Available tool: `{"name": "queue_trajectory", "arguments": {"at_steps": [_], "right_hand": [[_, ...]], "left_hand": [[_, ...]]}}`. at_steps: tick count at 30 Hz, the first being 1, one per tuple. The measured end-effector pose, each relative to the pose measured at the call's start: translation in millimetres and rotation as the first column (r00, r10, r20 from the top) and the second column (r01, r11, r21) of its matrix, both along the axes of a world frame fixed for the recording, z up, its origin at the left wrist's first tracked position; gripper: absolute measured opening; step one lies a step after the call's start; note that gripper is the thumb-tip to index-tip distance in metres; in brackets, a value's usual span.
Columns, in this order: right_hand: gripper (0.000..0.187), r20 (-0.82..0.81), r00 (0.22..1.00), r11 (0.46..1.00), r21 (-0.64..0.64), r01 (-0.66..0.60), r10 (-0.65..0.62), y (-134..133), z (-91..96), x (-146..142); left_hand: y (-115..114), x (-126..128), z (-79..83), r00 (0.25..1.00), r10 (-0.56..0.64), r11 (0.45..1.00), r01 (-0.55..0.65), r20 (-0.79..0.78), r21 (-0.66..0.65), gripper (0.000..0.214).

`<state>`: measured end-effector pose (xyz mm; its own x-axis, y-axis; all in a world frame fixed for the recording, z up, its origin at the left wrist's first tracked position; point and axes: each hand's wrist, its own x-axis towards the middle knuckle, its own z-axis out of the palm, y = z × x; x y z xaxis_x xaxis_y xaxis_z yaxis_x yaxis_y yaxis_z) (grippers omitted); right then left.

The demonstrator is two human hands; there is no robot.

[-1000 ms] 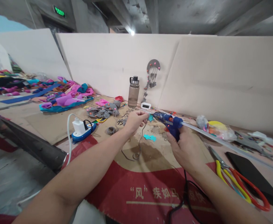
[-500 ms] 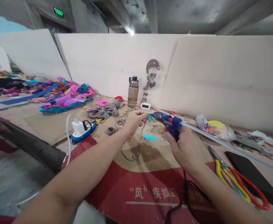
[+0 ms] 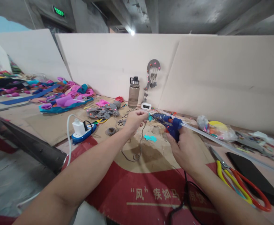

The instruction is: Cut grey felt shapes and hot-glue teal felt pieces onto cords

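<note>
Between thumb and fingers, my left hand [image 3: 137,121] pinches a small turquoise felt star [image 3: 150,117]. A grey cord [image 3: 141,137] hangs below that hand and curls on the cardboard. My right hand [image 3: 186,147] is wrapped round the handle of a blue hot glue gun [image 3: 168,122], a long clear glue stick [image 3: 205,136] running out of its back. The gun's nozzle is right beside the star; whether it touches cannot be made out. Under both hands, more turquoise felt pieces [image 3: 150,138] lie on the cardboard [image 3: 127,164].
Scissors [image 3: 223,167] and a black phone [image 3: 254,178] lie at right. A blue-and-white power strip [image 3: 84,132], grey felt pieces [image 3: 101,112] and a coil of cord [image 3: 110,131] are at left. Behind stand a bottle [image 3: 133,93] and a small digital clock [image 3: 146,106]. The gun's black cable [image 3: 185,193] trails down front.
The glue gun's nozzle has drawn very slightly back from the star. My left hand and the star stay almost in place.
</note>
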<state>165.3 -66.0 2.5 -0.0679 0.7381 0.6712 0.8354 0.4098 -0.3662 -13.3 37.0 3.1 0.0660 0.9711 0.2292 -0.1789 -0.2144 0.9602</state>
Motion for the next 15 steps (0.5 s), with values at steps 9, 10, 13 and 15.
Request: {"name": "queue_trajectory", "arguments": {"at_steps": [9,10,13,15], "right_hand": [[0.027,0.028,0.999,0.999,0.006,0.039,-0.039,-2.9,5.6,-2.5],[0.026,0.024,0.999,0.999,0.004,0.037,-0.037,-2.8,5.2,-2.4],[0.027,0.017,0.999,0.999,0.001,0.033,-0.033,-2.4,4.0,-2.0],[0.028,0.024,0.999,0.999,0.007,0.035,-0.036,-2.0,3.6,-1.5]], "left_hand": [[1.7,0.7,-1.6,1.000,-0.014,1.000,0.013,-0.025,-0.020,0.013],[1.9,0.2,-1.4,1.000,-0.016,1.000,0.016,-0.018,-0.018,0.013],[2.1,-0.9,-1.0,1.000,-0.017,1.000,0.017,-0.011,-0.002,0.014],[2.1,-1.0,-1.4,1.000,-0.009,1.000,0.009,-0.026,0.005,0.013]]}}
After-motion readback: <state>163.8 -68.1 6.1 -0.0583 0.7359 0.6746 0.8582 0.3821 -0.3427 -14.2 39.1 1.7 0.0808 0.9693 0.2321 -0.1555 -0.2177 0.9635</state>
